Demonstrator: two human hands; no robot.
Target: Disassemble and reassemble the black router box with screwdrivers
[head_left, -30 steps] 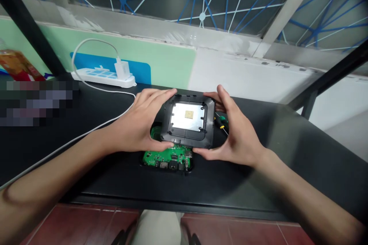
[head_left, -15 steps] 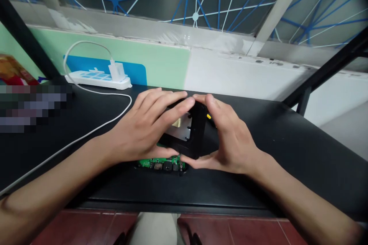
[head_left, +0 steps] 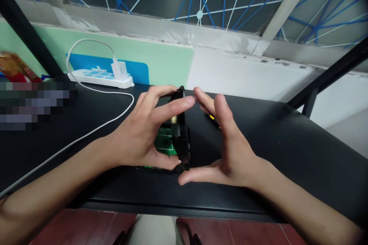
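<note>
My left hand (head_left: 135,134) grips a black plastic cover (head_left: 181,138), thumb at its near edge and fingers at its far edge. The cover stands nearly on edge, its inner side with the metal plate facing left. Beneath and to its left lies a green circuit board (head_left: 165,140), partly hidden by my left hand. Just right of the cover, my right hand (head_left: 232,145) is open with thumb and fingers spread, and it appears apart from the cover. Behind the right fingers shows a black and yellow handle (head_left: 212,117), mostly hidden.
At the back left, a white power strip (head_left: 100,79) holds a white charger (head_left: 119,70). Its white cable (head_left: 116,116) runs across the black table (head_left: 267,134) past my left forearm. An orange and red package (head_left: 17,67) sits at the far left.
The cover has turned from facing me to standing nearly on edge, facing left. My right hand, earlier on the cover's right side, has let go and opened.
</note>
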